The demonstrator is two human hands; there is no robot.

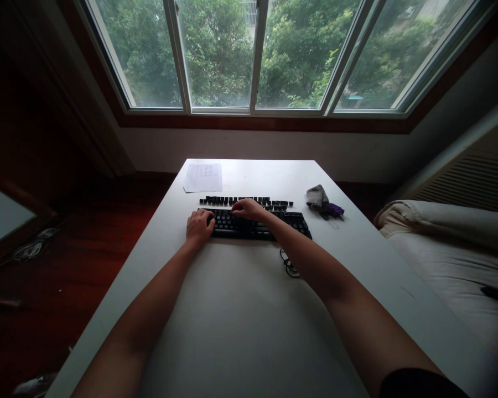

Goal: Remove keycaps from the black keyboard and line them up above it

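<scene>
A black keyboard point(253, 228) lies across the white table. My left hand point(200, 225) grips its left end, with the thumb on the top face. Over the keyboard's back rows, left of its middle, my right hand point(247, 209) is closed in a pinch. Whatever sits between those fingertips is too small to make out. Loose black keycaps point(219, 200) stand in rows just behind the keyboard, partly hidden by my right hand. Under my right forearm, a coiled black cable point(289, 266) shows in front of the keyboard.
A printed paper sheet point(203, 177) lies at the table's back left. To the right are a grey cloth point(316, 196) and a purple item point(332, 210). The white table point(240, 320) stands below a window, with a cushioned seat point(440, 237) on the right.
</scene>
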